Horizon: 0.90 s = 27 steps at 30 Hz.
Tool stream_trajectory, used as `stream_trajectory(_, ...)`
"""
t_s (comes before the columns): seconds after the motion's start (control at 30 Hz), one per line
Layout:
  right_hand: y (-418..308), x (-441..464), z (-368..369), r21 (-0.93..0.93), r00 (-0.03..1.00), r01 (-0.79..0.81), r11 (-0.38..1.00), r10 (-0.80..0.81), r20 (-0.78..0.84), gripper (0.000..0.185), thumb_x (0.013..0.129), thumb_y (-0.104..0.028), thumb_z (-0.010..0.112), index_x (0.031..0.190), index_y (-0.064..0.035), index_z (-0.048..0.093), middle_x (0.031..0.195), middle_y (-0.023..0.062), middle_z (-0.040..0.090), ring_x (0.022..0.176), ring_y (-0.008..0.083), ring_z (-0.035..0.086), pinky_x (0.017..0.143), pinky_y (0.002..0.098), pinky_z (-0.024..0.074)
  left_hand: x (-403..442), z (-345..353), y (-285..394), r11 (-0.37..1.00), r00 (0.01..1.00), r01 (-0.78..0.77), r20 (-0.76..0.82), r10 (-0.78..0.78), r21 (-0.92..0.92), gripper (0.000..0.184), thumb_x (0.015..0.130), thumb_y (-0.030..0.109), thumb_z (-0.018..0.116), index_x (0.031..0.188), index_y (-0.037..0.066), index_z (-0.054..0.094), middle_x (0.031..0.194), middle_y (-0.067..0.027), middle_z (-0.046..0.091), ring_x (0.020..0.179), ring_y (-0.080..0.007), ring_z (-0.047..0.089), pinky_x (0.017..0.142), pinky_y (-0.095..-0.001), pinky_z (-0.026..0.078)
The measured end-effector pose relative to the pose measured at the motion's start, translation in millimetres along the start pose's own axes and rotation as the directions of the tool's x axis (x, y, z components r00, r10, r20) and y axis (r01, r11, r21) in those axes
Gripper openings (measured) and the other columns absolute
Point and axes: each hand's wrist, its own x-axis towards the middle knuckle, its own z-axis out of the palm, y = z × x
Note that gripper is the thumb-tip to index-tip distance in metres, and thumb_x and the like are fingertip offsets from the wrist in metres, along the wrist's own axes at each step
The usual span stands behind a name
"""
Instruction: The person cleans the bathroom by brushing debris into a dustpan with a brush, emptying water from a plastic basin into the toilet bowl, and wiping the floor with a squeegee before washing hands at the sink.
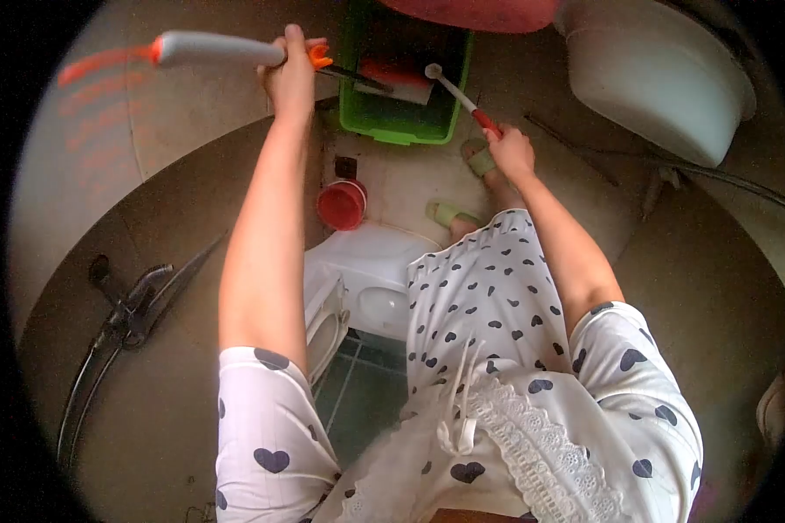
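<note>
My left hand point(295, 74) is closed around a grey stick with orange parts point(222, 50), raised at the upper left; its orange end is smeared by motion. From this hand a thin dark rod runs toward the green bin point(401, 137). My right hand point(508, 150) grips the red part of a red and white stick point(460, 98), whose pale hexagonal end lies over the bin's right side. Inside the bin, something red and white is partly visible.
A red bucket point(341, 206) stands below the bin, beside a white toilet point(375, 261). At upper right are a large white basin point(658, 83) and a dark hose point(741, 181). Black shower fittings point(129, 318) are at left. Green slippers point(449, 213) are on the feet.
</note>
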Motion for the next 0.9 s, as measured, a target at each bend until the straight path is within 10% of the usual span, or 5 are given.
stream_trajectory(0.13,-6,-12,1,0.012,0.999,0.024,1.0,-0.024,0.021,0.036,0.078,-0.041,0.053,0.089,-0.0075,0.063,0.081,0.0215,0.061,0.078,0.0369,0.059,0.069,0.0445,0.0464,21,-3,32,0.982,0.988,-0.152,-0.002,0.153,0.112,0.035,0.088,0.037,0.045,0.075,0.005,0.056,0.07,-0.0049,0.065,0.07,-0.0126,0.059,0.076,-0.0292,0.042)
stream_trajectory(0.27,-11,-18,2,0.024,0.998,0.062,0.998,-0.063,0.02,0.036,0.078,-0.04,0.053,0.088,-0.0073,0.064,0.078,0.0222,0.061,0.076,0.0377,0.059,0.068,0.0448,0.0466,35,-1,67,0.975,0.94,-0.195,-0.263,0.218,0.11,0.041,0.084,0.032,0.054,0.095,-0.006,0.048,0.054,-0.0127,0.058,0.042,-0.021,0.057,0.041,-0.031,0.045)
stream_trajectory(0.3,-10,-19,5,0.036,0.997,0.076,0.996,-0.076,0.005,0.036,0.078,-0.04,0.053,0.088,-0.007,0.064,0.078,0.0224,0.061,0.075,0.0378,0.059,0.067,0.0449,0.0467,19,-2,100,0.969,0.965,-0.133,-0.195,0.175,0.208,0.036,0.084,0.029,0.054,0.064,-0.001,0.051,0.046,-0.0112,0.054,0.038,-0.0208,0.054,0.039,-0.0302,0.043)
stream_trajectory(0.9,-10,-6,-7,-0.04,1.0,-0.015,0.999,0.016,0.025,0.042,0.077,-0.042,0.055,0.084,-0.0012,0.062,0.084,0.022,0.061,0.08,0.0379,0.059,0.07,0.0448,0.0466,-14,-53,122,0.935,0.941,-0.233,-0.18,0.286,0.267,0.038,0.085,0.028,0.05,0.061,0.0,0.057,0.059,-0.0112,0.062,0.048,-0.0155,0.059,0.047,-0.0263,0.049)
